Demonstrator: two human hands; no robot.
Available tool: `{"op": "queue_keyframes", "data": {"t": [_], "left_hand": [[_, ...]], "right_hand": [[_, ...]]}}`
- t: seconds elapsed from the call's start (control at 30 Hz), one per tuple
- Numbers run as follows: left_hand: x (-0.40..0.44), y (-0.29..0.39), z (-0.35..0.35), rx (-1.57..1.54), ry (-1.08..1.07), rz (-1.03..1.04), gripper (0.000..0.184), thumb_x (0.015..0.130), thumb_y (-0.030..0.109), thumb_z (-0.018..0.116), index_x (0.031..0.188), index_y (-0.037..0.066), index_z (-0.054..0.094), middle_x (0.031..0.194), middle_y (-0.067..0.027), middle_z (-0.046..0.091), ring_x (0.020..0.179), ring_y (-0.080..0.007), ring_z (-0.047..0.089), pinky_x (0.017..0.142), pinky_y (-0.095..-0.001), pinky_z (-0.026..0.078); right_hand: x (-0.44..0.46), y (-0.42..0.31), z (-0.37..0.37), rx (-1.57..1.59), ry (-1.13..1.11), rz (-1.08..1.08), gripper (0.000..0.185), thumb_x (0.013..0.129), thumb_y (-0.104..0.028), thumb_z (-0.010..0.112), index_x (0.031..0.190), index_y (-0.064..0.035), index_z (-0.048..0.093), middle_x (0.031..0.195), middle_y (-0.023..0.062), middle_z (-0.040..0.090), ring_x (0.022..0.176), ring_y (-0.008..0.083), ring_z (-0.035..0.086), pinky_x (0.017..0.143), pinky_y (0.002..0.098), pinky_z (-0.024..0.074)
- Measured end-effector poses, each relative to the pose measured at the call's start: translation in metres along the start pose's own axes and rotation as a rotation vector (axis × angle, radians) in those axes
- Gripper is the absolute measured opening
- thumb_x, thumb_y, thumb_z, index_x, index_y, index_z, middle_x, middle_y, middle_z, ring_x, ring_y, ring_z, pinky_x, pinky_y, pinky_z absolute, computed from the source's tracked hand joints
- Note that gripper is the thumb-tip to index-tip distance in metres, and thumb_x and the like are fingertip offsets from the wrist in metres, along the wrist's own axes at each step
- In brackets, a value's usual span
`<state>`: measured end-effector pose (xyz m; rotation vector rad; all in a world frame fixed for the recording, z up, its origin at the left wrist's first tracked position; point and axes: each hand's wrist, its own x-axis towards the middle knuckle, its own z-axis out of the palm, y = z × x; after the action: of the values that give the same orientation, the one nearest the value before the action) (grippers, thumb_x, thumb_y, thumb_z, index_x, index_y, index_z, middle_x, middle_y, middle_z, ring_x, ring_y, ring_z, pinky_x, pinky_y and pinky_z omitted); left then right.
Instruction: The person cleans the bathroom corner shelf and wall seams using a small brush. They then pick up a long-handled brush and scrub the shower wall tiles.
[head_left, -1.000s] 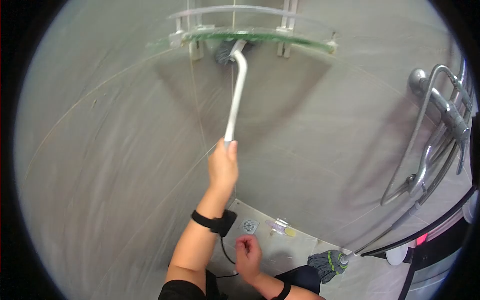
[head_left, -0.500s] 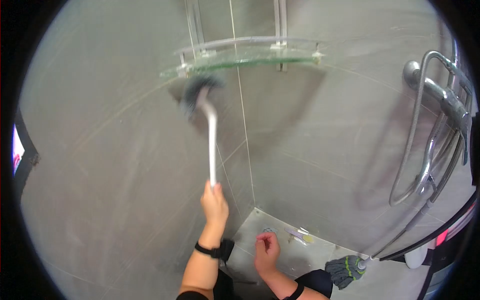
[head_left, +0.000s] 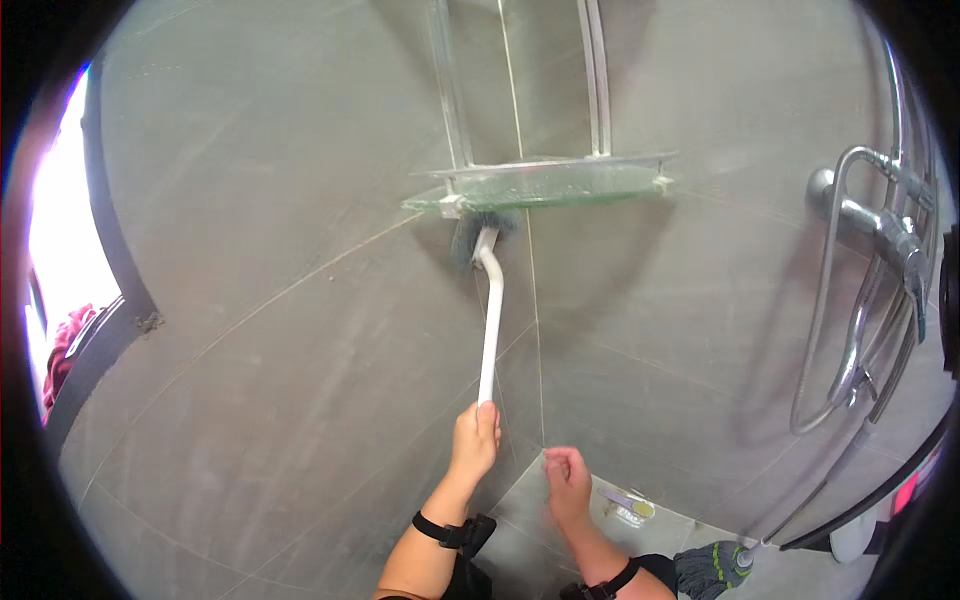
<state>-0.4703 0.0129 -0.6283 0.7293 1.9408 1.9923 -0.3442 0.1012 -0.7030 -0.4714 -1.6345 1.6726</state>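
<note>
My left hand (head_left: 475,440) is wrapped round the lower end of a long white handle. The handle belongs to a brush (head_left: 490,310) with dark grey bristles. Its bristle head lies against the tiled wall just under the left part of a glass corner shelf (head_left: 550,188). Lower down and to the right, my right hand (head_left: 568,485) is raised near the wall corner with its fingers curled; whatever it may hold cannot be made out. Black straps with small devices are on both wrists.
At the right, a chrome shower mixer (head_left: 885,225) with a looped hose is on the wall. A grey mop head (head_left: 712,568) lies on the floor at the lower right, near small items (head_left: 630,505). A bright window (head_left: 75,230) shows at the left edge.
The view has shifted, bringing the window in at the left. The brush head has moved left along the shelf's underside from near the corner. My left hand still grips the handle.
</note>
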Motion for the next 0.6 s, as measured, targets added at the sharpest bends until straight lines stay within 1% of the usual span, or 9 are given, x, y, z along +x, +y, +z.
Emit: {"op": "queue_keyframes", "data": {"t": [0.13,0.2,0.23,0.33,0.4,0.43,0.5,0.57,0.6], "left_hand": [[-0.018,0.052,0.013,-0.53,-0.31,-0.272,0.044,0.097,0.051,0.033,0.077,0.012,0.04,0.054,0.0044,0.032,0.041,-0.0063,0.027,0.038,-0.0226,0.026],[-0.036,0.068,0.019,-0.655,-0.347,-0.305,0.044,0.096,0.052,0.033,0.08,0.012,0.041,0.053,0.004,0.031,0.041,-0.007,0.026,0.038,-0.0231,0.025],[-0.043,0.072,0.018,-0.708,-0.355,-0.32,0.044,0.097,0.051,0.032,0.079,0.012,0.041,0.053,0.0041,0.03,0.041,-0.0075,0.025,0.039,-0.0235,0.024],[-0.055,0.063,0.017,-0.61,-0.226,-0.283,0.042,0.098,0.049,0.033,0.079,0.012,0.04,0.053,0.0043,0.029,0.042,-0.0069,0.025,0.039,-0.0236,0.023],[-0.066,0.038,0.008,-0.573,-0.159,-0.215,0.041,0.097,0.049,0.037,0.081,0.011,0.043,0.055,0.0032,0.036,0.043,-0.0071,0.031,0.039,-0.0239,0.026],[-0.073,0.027,0.004,-0.551,-0.132,-0.177,0.041,0.096,0.049,0.039,0.083,0.01,0.044,0.056,0.0027,0.039,0.043,-0.0072,0.034,0.04,-0.0241,0.028],[-0.089,0.003,0.0,-0.53,0.08,0.031,0.04,0.097,0.043,0.041,0.081,0.007,0.046,0.057,0.0025,0.042,0.044,-0.0065,0.036,0.04,-0.0233,0.03],[-0.087,0.0,0.006,-0.481,0.251,0.243,0.038,0.097,0.038,0.044,0.08,0.005,0.048,0.058,0.002,0.045,0.045,-0.0061,0.039,0.04,-0.023,0.031],[-0.081,0.006,0.009,-0.435,0.322,0.347,0.037,0.096,0.036,0.046,0.08,0.004,0.049,0.059,0.0017,0.047,0.046,-0.0062,0.041,0.041,-0.0231,0.031]], "right_hand": [[0.059,-0.072,0.021,-0.041,-0.135,-0.285,0.036,0.096,-0.021,0.047,0.127,-0.0041,0.049,0.111,0.0141,0.059,0.103,0.0229,0.057,0.091,0.0339,0.0433],[0.082,-0.11,0.039,0.016,-0.249,-0.296,0.043,0.097,-0.024,0.044,0.136,-0.0053,0.037,0.11,0.0146,0.059,0.096,0.0228,0.059,0.087,0.0346,0.0458],[0.085,-0.124,0.05,0.129,-0.304,-0.214,0.043,0.098,-0.023,0.041,0.137,-0.0072,0.035,0.104,0.0139,0.059,0.09,0.0207,0.06,0.081,0.033,0.0476],[0.087,-0.155,0.078,0.364,-0.445,-0.054,0.044,0.1,-0.023,0.036,0.142,-0.0132,0.027,0.087,0.0106,0.059,0.069,0.0154,0.059,0.062,0.0287,0.05],[0.086,-0.167,0.087,0.373,-0.512,-0.057,0.048,0.1,-0.021,0.034,0.146,-0.0178,0.02,0.074,0.007,0.056,0.053,0.0132,0.053,0.047,0.0266,0.0474],[0.076,-0.17,0.101,0.397,-0.515,0.089,0.053,0.098,-0.02,0.041,0.146,-0.0221,0.022,0.062,0.0019,0.047,0.048,0.0084,0.046,0.042,0.0216,0.04],[0.051,-0.154,0.125,0.234,-0.565,-0.039,0.053,0.097,-0.018,0.042,0.146,-0.0229,0.023,0.069,0.0051,0.056,0.054,0.0119,0.053,0.05,0.0259,0.0445],[0.02,-0.155,0.145,0.142,-0.674,-0.435,0.052,0.097,-0.014,0.043,0.146,-0.0205,0.027,0.065,-0.0037,0.04,0.054,0.0061,0.038,0.051,0.0186,0.0358],[0.016,-0.172,0.145,0.044,-0.63,-0.472,0.051,0.097,-0.014,0.044,0.145,-0.017,0.028,0.065,-0.0045,0.038,0.056,0.0048,0.036,0.054,0.0173,0.0339]]}}
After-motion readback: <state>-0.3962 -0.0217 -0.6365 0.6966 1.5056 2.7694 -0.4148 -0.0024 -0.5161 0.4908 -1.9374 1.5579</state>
